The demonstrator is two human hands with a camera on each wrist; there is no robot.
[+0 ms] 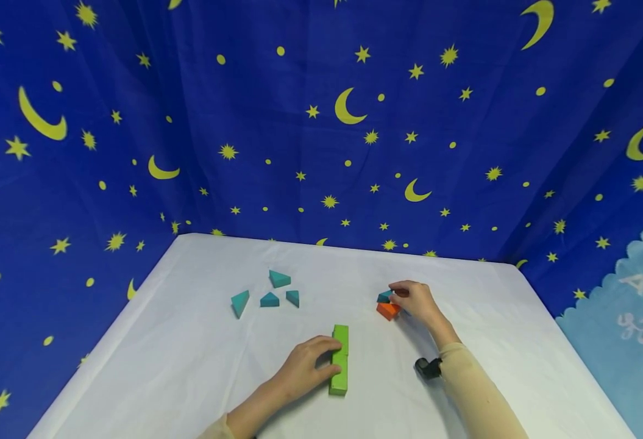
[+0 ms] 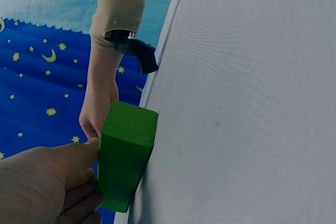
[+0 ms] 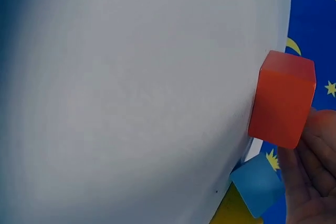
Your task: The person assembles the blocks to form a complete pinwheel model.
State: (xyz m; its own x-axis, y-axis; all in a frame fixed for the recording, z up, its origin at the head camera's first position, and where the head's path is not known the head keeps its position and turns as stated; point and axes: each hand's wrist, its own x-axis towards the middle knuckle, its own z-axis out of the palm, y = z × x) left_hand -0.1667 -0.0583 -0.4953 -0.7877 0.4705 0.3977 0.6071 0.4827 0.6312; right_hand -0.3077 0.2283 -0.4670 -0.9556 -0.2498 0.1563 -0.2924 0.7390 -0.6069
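Two green blocks (image 1: 340, 366) lie end to end on the white table, forming one long bar. My left hand (image 1: 306, 367) is at the bar's left side, its thumb and fingers spread along it and touching it. Up close in the left wrist view, the thumb meets the side of a green block (image 2: 126, 156). My right hand (image 1: 414, 300) pinches a blue block (image 1: 384, 296) between thumb and fingers, partly covering it. An orange block (image 1: 388, 311) sits just in front. The right wrist view also shows a yellow piece (image 3: 236, 208) below the blue block (image 3: 257, 184).
Several teal triangular blocks (image 1: 269, 300) form a loose group left of the hands on the white table (image 1: 189, 341). A dark blue cloth (image 1: 277, 122) with yellow moons and stars surrounds the far sides. A black wrist camera (image 1: 428, 368) hangs at the right sleeve.
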